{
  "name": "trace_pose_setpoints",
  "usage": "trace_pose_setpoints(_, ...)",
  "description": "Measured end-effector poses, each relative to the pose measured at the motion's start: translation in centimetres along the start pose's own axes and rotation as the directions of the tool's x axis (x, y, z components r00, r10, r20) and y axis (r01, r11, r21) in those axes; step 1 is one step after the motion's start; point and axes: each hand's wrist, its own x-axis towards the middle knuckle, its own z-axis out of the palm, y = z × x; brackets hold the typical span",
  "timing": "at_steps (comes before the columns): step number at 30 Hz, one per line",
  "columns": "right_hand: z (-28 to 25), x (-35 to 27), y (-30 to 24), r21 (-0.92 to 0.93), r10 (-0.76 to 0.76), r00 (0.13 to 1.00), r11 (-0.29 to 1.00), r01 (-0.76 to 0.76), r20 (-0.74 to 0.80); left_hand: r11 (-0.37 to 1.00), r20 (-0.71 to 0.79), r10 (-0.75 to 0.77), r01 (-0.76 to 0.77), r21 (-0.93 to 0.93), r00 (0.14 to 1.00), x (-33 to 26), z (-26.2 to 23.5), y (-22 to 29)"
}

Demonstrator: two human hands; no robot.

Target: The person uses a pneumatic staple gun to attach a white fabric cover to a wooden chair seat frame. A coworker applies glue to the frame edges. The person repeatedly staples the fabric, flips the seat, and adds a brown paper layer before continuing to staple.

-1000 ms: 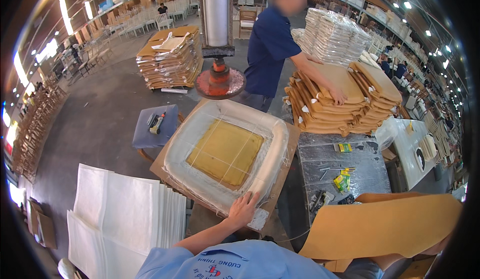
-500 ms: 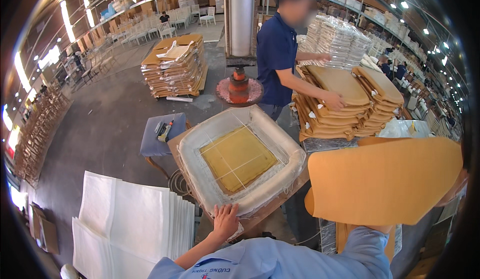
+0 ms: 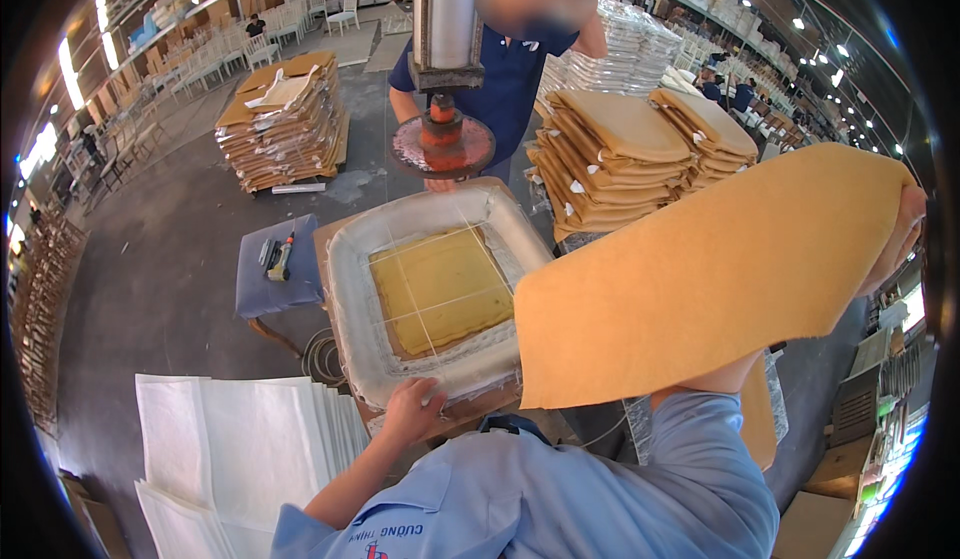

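Observation:
A square mould with a thick white fabric-covered rim lies on a board in front of me. Its recess has a yellowish floor crossed by white strings. My left hand rests at the near edge of the rim, its fingers partly spread and holding nothing. On the right my raised right hand grips the far end of a large tan cushion cover. The cover spans from that hand to the mould's right side and hides part of it and most of my right forearm.
A press with a round red plate hangs beyond the mould. A co-worker in a dark blue shirt stands behind it. Stacks of tan covers, white sheets and a blue stool with a tool surround me.
My right hand has swung the tan cover up and leftward, over the mould's right edge. The co-worker has turned from the stack toward the press. My view has shifted right.

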Motion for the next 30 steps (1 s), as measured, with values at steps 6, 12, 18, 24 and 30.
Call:
trace_pose_setpoints(6,-1.4,-1.8,0.7,-0.027,0.031,0.995,0.999,-0.034,-0.099,0.204,0.616,0.469,0.601,-0.772,0.632,5.9,2.5,7.1)
trace_pose_setpoints(12,-4.8,-3.5,1.9,-0.03,0.056,0.972,0.997,-0.065,-0.228,0.271,0.618,0.385,0.556,-0.786,0.686,9.0,4.3,8.6)
trace_pose_setpoints(18,-5.3,-4.1,4.7,-0.013,0.078,0.947,0.996,-0.087,-0.312,0.157,0.65,0.305,0.636,-0.756,0.697,10.0,3.7,10.9)
trace_pose_setpoints(24,-4.2,-4.7,10.1,0.052,0.137,0.886,0.991,-0.127,-0.444,-0.122,0.306,0.004,0.304,-0.945,0.952,11.3,-6.1,9.6)
trace_pose_setpoints(30,8.0,-11.3,25.1,0.4,0.581,0.646,0.812,-0.425,-0.495,0.138,-0.222,-0.224,-0.194,-0.971,0.949,17.8,-19.9,5.0)
